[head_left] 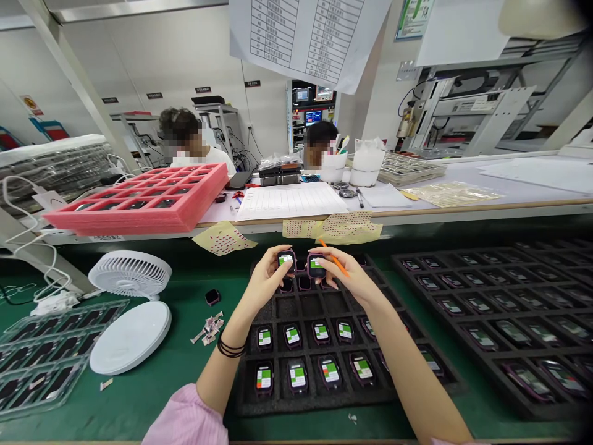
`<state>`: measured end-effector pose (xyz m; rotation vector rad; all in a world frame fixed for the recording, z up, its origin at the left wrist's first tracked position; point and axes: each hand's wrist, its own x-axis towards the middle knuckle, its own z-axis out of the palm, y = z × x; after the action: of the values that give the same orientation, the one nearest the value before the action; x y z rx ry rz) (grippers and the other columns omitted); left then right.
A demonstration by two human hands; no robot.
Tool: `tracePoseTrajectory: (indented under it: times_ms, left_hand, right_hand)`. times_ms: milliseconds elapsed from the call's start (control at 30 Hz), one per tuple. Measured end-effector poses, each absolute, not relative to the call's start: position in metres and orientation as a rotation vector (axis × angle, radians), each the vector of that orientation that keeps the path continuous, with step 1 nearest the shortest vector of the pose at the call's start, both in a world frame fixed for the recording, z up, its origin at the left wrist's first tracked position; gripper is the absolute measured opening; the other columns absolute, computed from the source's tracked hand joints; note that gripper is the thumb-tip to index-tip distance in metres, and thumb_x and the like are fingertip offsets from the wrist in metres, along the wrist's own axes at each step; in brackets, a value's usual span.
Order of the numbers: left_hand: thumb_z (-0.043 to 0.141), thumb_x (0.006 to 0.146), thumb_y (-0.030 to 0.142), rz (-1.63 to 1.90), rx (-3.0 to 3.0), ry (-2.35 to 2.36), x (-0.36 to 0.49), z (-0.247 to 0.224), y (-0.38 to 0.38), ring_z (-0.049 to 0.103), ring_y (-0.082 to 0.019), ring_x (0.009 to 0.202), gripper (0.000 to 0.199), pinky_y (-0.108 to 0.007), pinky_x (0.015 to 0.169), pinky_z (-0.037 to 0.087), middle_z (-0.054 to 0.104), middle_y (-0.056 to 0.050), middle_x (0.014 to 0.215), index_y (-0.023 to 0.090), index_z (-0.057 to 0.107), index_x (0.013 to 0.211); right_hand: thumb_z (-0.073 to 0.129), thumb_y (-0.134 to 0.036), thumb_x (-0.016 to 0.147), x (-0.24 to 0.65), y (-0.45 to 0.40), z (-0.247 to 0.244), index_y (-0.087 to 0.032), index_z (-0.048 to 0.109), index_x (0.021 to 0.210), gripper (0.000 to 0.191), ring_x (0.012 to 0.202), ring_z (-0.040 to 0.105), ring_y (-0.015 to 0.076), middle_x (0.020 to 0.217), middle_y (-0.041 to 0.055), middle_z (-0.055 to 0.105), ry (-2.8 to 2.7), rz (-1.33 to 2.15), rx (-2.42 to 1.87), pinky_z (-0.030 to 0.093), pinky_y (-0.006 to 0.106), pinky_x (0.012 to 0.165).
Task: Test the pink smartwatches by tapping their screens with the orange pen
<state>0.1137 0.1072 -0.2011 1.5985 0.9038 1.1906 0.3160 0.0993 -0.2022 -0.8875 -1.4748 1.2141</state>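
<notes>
From the head camera I see my operator's left hand curled almost shut, thumb and fingertips pinching a smartwatch above a black foam tray. The right hand is also nearly closed, with an orange stick held in its fingers and its fingertips on a second smartwatch. I cannot tell whether that second watch is gripped or just resting in its pocket.

The risks I judge are these: the pinch is only at the fingertips, so a slip could drop a watch onto the filled pockets below. The stick's point could scratch a screen if the right hand turns. The two watches sit close, so they could knock together. A loose watch and paper scraps lie on the green mat beside the tray, where a sleeve could sweep them off.
</notes>
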Motion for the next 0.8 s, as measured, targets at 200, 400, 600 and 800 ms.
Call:
tracePoseTrajectory:
  times_ms: [200,400,600,800]
  left_hand:
    - [0.058,0.085,0.040,1.190,1.596,0.911,0.1140,-0.1984,0.1057,0.062,-0.012,0.069,0.043,-0.017,0.046,0.042,0.061,-0.008,0.101,0.017,0.053,0.121]
    - [0.061,0.083,0.042,1.178,1.587,0.914,0.1141,-0.1933,0.1038,0.061,-0.011,0.067,0.044,-0.017,0.045,0.042,0.060,-0.007,0.102,0.018,0.053,0.119]
    - [0.061,0.082,0.042,1.175,1.569,0.931,0.1135,-0.1927,0.1040,0.063,-0.011,0.067,0.045,-0.017,0.045,0.042,0.061,-0.008,0.104,0.018,0.053,0.119]
    - [0.061,0.082,0.043,1.173,1.573,0.925,0.1137,-0.1931,0.1044,0.063,-0.012,0.068,0.045,-0.018,0.046,0.041,0.061,-0.007,0.101,0.018,0.053,0.118]
  right_hand:
    - [0.054,-0.042,0.089,0.3179,0.1000,-0.2049,-0.018,0.061,0.113,0.034,0.057,0.061,0.0136,0.072,0.0017,0.059,-1.466,1.228,-0.855,0.036,0.021,0.038]
    - [0.061,-0.038,0.084,0.3180,0.0998,-0.2032,-0.022,0.058,0.120,0.040,0.057,0.058,0.0116,0.083,0.0032,0.060,-1.515,1.263,-0.871,0.036,0.021,0.038]
    - [0.071,-0.031,0.077,0.3184,0.1017,-0.2073,-0.024,0.055,0.124,0.050,0.068,0.062,0.0160,0.086,0.0048,0.063,-1.551,1.265,-0.851,0.036,0.020,0.040]
    - [0.068,-0.036,0.079,0.3178,0.1005,-0.2045,-0.021,0.061,0.115,0.040,0.055,0.058,0.0120,0.075,0.0006,0.059,-1.482,1.235,-0.889,0.034,0.021,0.039]
